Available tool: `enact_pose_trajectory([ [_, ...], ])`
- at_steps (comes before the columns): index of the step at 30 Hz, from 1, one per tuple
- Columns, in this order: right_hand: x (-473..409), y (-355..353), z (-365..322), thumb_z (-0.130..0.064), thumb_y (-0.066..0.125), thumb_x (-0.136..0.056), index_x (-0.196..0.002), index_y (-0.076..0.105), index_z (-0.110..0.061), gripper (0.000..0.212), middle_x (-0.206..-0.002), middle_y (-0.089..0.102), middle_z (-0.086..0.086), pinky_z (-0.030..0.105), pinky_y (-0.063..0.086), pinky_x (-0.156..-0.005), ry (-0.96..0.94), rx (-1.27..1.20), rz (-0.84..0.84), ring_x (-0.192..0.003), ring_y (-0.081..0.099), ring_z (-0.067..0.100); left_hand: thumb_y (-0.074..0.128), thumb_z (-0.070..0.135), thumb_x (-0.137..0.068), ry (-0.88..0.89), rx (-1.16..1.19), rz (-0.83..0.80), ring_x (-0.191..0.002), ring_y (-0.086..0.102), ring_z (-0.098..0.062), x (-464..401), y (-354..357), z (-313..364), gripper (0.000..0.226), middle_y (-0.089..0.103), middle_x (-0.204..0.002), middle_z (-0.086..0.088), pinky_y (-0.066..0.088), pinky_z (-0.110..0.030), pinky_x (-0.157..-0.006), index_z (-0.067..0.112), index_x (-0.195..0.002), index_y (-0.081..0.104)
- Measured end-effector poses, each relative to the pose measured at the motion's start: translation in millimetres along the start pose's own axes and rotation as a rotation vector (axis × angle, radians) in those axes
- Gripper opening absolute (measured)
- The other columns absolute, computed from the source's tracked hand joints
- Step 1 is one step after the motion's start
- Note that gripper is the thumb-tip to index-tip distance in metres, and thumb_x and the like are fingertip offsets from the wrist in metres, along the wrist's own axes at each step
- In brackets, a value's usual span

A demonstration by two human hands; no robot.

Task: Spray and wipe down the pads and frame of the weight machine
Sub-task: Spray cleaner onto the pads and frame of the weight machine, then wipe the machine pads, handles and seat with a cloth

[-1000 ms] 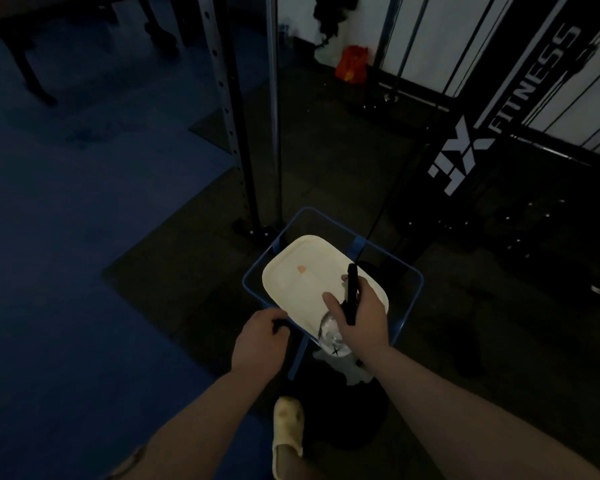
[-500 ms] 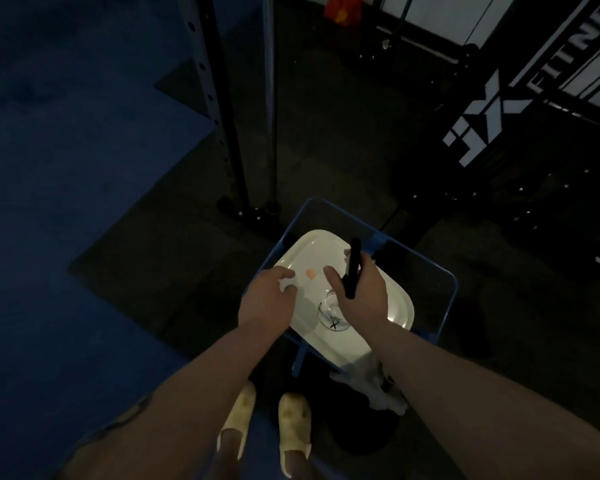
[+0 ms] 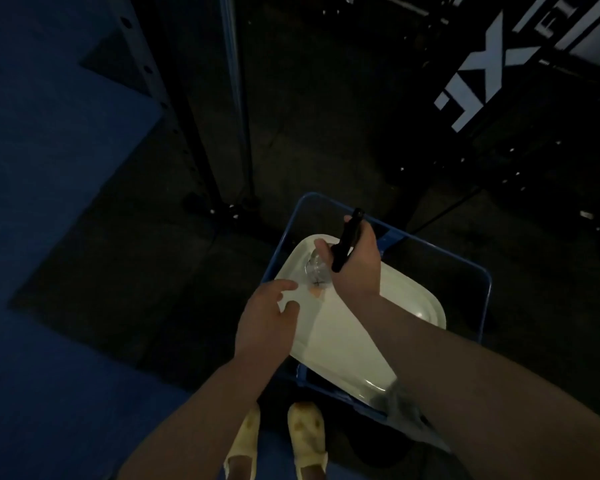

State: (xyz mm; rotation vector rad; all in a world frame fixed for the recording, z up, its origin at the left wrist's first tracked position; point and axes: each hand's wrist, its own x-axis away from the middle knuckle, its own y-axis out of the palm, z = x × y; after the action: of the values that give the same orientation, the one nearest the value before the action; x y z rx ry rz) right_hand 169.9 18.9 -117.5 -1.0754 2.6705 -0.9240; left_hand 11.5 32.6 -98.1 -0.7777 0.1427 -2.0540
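My right hand is shut on a clear spray bottle with a black trigger head, held just above a white tray. The tray lies across a blue wire-framed basket. My left hand rests on the tray's left edge with its fingers apart. A grey cloth hangs below my right forearm at the basket's near corner. The weight machine's dark upright with a row of holes stands at the upper left of the basket. Its black panel with white lettering is at the upper right.
A thin metal pole runs beside the upright, and both meet the dark mat at bolted feet. Blue floor covers the left side. My feet in pale shoes stand right before the basket. Dark machine parts crowd the right.
The view has tilted down and closed in on the basket. My left hand left the basket's rim and now lies on the tray. My right hand carried the bottle farther over the tray.
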Motion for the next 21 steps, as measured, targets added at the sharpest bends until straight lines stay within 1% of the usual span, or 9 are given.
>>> enact_pose_trajectory([
  [2, 5, 6, 6, -0.031, 0.077, -0.080, -0.138, 0.043, -0.014, 0.069, -0.118, 0.049, -0.011, 0.003, 0.034, -0.079, -0.005, -0.025, 0.016, -0.093, 0.045, -0.018, 0.052, 0.013, -0.093, -0.007, 0.007, -0.012, -0.107, 0.048, -0.007, 1, 3, -8, 0.030, 0.050, -0.115, 0.007, 0.042, -0.026, -0.088, 0.027, -0.119, 0.060],
  [4, 6, 8, 9, -0.029, 0.080, -0.078, -0.139, 0.041, -0.014, 0.074, -0.116, 0.043, -0.016, -0.003, 0.033, -0.075, -0.009, -0.037, 0.029, -0.091, 0.040, -0.019, 0.051, 0.012, -0.093, -0.007, 0.008, -0.018, -0.109, 0.048, -0.007, 2, 6, -14, 0.030, 0.051, -0.115, 0.008, 0.041, -0.026, -0.090, 0.024, -0.120, 0.060],
  [6, 6, 5, 6, -0.028, 0.081, -0.076, -0.142, 0.038, -0.013, 0.080, -0.118, 0.042, -0.015, 0.001, 0.032, -0.076, 0.001, -0.030, 0.019, -0.093, 0.036, -0.016, 0.052, 0.010, -0.093, -0.012, 0.011, -0.023, -0.109, 0.048, -0.007, 4, 8, -16, 0.030, 0.052, -0.115, 0.008, 0.041, -0.026, -0.091, 0.023, -0.118, 0.060],
  [8, 5, 1, 1, -0.027, 0.083, -0.074, -0.144, 0.034, -0.015, 0.086, -0.122, 0.043, -0.012, 0.007, 0.032, -0.078, 0.024, -0.017, -0.011, -0.092, 0.039, -0.012, 0.052, 0.010, -0.093, -0.014, 0.007, -0.029, -0.109, 0.048, -0.007, 4, 9, -13, 0.029, 0.052, -0.116, 0.008, 0.041, -0.026, -0.092, 0.024, -0.117, 0.061],
  [11, 14, -8, 1, -0.024, 0.083, -0.073, -0.144, 0.032, -0.024, 0.087, -0.136, 0.042, -0.011, 0.021, 0.044, -0.082, 0.020, -0.032, -0.039, -0.097, 0.050, -0.001, 0.051, 0.011, -0.093, -0.025, -0.002, -0.050, -0.109, 0.049, -0.009, 9, 10, -2, 0.028, 0.051, -0.111, 0.009, 0.043, -0.029, -0.093, 0.024, -0.116, 0.061],
  [13, 31, -18, 7, -0.020, 0.079, -0.076, -0.145, 0.030, -0.025, 0.085, -0.141, 0.040, -0.011, 0.027, 0.047, -0.081, 0.028, 0.000, -0.057, -0.100, 0.053, 0.005, 0.052, 0.011, -0.093, -0.015, 0.003, -0.068, -0.110, 0.050, -0.011, 16, 10, 9, 0.028, 0.051, -0.108, 0.010, 0.044, -0.032, -0.095, 0.024, -0.116, 0.062],
  [15, 56, -34, 11, -0.020, 0.075, -0.080, -0.146, 0.029, -0.023, 0.080, -0.143, 0.039, -0.009, 0.024, 0.043, -0.078, 0.069, 0.054, -0.069, -0.100, 0.052, 0.006, 0.051, 0.011, -0.093, 0.009, -0.038, -0.107, -0.109, 0.050, -0.011, 24, 11, 21, 0.028, 0.051, -0.108, 0.009, 0.045, -0.035, -0.095, 0.024, -0.116, 0.061],
  [18, 102, -62, 27, -0.018, 0.070, -0.084, -0.142, 0.035, -0.024, 0.068, -0.136, 0.042, -0.008, 0.022, 0.040, -0.080, 0.158, 0.088, -0.088, -0.096, 0.051, 0.007, 0.051, 0.012, -0.093, 0.050, -0.119, -0.162, -0.109, 0.050, -0.011, 38, 19, 33, 0.028, 0.053, -0.114, 0.006, 0.044, -0.032, -0.095, 0.022, -0.117, 0.061],
  [21, 144, -89, 49, -0.020, 0.065, -0.088, -0.133, 0.044, -0.027, 0.051, -0.130, 0.048, -0.005, 0.024, 0.046, -0.081, 0.298, 0.154, -0.125, -0.100, 0.054, 0.010, 0.051, 0.011, -0.092, 0.070, -0.162, -0.219, -0.109, 0.050, -0.011, 53, 31, 36, 0.028, 0.054, -0.121, 0.003, 0.042, -0.026, -0.092, 0.022, -0.116, 0.060],
])
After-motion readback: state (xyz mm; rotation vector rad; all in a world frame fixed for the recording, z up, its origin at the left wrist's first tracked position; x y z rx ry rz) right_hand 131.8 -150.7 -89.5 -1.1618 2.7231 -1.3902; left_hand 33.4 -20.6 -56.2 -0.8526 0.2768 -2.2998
